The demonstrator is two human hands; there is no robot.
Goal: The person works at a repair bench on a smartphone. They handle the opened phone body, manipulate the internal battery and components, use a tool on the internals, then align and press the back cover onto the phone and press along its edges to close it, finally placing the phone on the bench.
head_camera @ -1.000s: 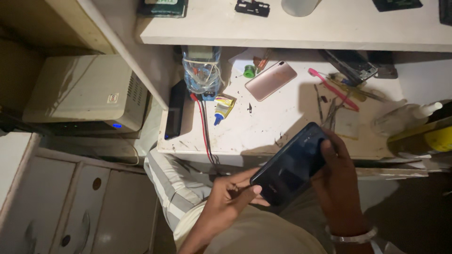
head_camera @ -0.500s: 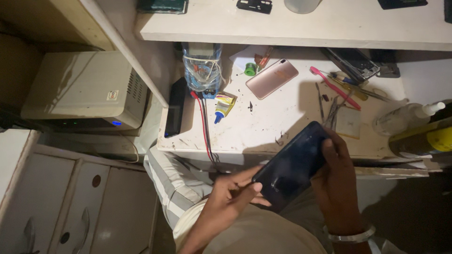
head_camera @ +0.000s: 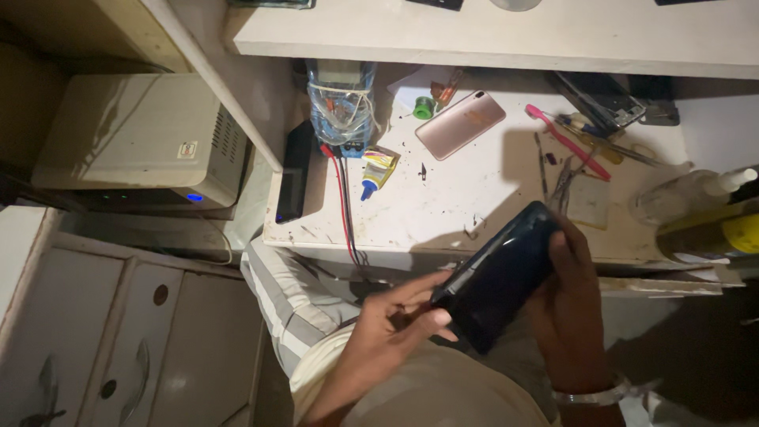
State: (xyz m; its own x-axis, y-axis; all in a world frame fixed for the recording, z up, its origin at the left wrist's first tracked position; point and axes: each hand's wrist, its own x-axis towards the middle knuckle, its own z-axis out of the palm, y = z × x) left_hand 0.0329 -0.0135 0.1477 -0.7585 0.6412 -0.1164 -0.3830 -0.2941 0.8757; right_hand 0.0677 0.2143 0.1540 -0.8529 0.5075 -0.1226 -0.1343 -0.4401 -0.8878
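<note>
- A dark smartphone (head_camera: 498, 277) is shown held tilted in both hands, in front of the near edge of the white worktable (head_camera: 474, 198) and above the lap.
- The right hand (head_camera: 573, 320) is closed around the phone's upper end and far side; a pale band is worn at its wrist.
- The left hand (head_camera: 391, 324) is closed on the phone's lower corner, pinched between thumb and fingers.
- On the table, well apart from the hands, a rose-gold phone (head_camera: 460, 124) is laid face down.
- A pink toothbrush (head_camera: 568, 142) and thin metal tools are seen to its right.
- A small glue tube (head_camera: 378, 171) is placed beside red and black wires (head_camera: 345, 205), which descend from a clear plastic container (head_camera: 341, 103).
- A beige box unit (head_camera: 138, 142) is seen at the left, with a blue light lit.
- Bottles (head_camera: 700, 209) stand at the table's right edge.
</note>
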